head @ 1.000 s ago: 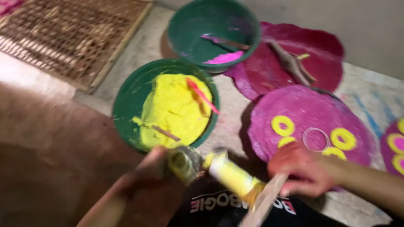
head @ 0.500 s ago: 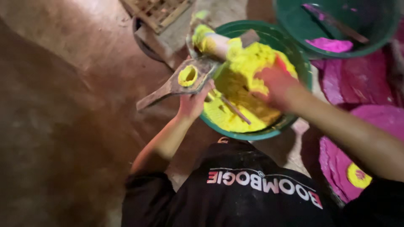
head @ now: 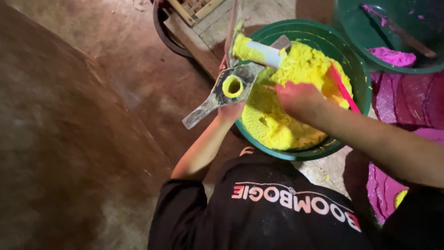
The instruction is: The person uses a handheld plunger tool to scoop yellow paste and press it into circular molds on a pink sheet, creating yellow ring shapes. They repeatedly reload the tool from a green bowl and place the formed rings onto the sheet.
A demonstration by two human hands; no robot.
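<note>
Two hands are both busy at the green plastic basin of yellow paste, which sits straight ahead of you on the floor. Your left hand, at the basin's near-left rim, is clamped on the flat grey metal mould with its paste-filled round hole; the mould's long axis runs from its handle at lower left up toward the basin. Your right hand is nearer the paste, fingers curled, pressing into the mound. Just beyond lies a paste-smeared white cylinder; farther right, a second green basin with pink paste.
</note>
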